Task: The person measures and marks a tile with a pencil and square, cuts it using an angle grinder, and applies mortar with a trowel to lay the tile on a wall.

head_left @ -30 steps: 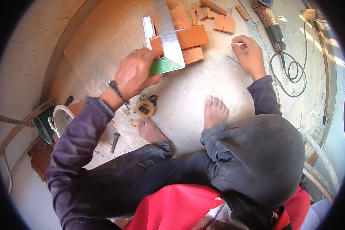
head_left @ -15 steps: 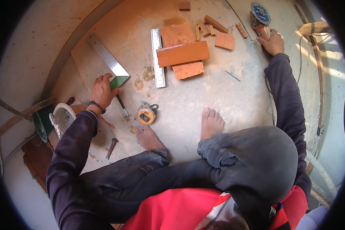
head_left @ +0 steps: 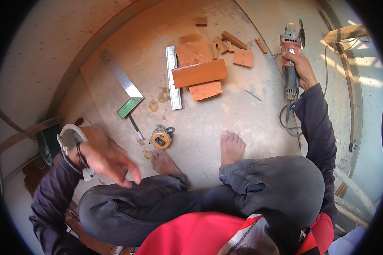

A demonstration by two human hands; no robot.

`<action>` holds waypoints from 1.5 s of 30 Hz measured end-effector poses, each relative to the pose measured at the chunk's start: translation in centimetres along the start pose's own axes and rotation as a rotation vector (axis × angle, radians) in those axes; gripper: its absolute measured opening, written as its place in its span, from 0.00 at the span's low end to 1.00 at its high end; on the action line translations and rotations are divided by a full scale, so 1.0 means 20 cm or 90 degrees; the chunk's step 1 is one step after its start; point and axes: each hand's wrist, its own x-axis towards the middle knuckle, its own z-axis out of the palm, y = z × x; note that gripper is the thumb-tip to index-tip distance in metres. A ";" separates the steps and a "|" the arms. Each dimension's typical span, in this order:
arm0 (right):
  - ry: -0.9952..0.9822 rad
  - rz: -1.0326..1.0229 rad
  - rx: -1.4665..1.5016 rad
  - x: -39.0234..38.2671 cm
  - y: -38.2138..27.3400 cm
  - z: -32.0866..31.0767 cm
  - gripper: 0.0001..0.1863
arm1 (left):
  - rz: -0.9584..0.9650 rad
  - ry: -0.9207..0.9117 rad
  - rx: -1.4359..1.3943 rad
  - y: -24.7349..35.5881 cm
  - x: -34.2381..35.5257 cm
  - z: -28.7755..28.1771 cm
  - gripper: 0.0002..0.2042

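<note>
By the floor's (head_left: pixel 259 123) right edge, I see the right hand (head_left: pixel 303 70), fingers wrapped around an angle grinder (head_left: pixel 290 76), long axis pointing away, disc (head_left: pixel 302 34) foremost. Leftward lies the terracotta tile (head_left: pixel 200 73); the left hand (head_left: pixel 107 163), blurred, fingers apart, is farther from it.

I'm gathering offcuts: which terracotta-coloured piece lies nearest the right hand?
The small bar lying apart, rightmost of all; the others lie farther left, away from the right hand.

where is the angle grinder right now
In the head view, the angle grinder is at the upper right, gripped in the right hand, to the right of the small terracotta pieces.
</note>
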 end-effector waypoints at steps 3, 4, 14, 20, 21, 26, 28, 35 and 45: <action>-0.023 -0.043 0.101 -0.29 -0.05 0.08 0.11 | 0.253 0.509 0.031 0.46 0.17 -0.16 0.23; -0.036 -0.073 0.146 -0.39 -0.09 0.14 0.12 | 0.280 0.686 0.195 0.57 0.31 -0.20 0.33; -0.167 -0.084 0.301 -0.69 -0.05 0.19 0.22 | 0.789 0.606 -0.081 1.12 1.19 -0.29 0.31; -0.439 -0.080 0.487 -0.63 0.04 0.24 0.39 | 0.816 0.252 -0.152 1.09 1.19 -0.37 0.25; -0.418 -0.105 0.466 -0.60 0.06 0.25 0.38 | 0.804 0.283 -0.152 1.08 1.19 -0.39 0.25; -0.165 -0.169 0.238 -0.61 -0.01 0.23 0.34 | 0.677 0.717 -0.102 1.10 1.13 -0.29 0.33; -0.199 -0.172 0.323 -0.62 0.00 0.26 0.37 | 0.605 0.862 -0.121 1.14 1.14 -0.25 0.34; -0.453 -0.164 0.581 -0.55 0.16 0.25 0.45 | 0.707 0.548 -0.065 1.07 1.21 -0.38 0.25; -0.356 -0.225 0.636 -0.54 0.16 0.25 0.46 | 0.679 0.715 -0.082 1.13 1.21 -0.38 0.27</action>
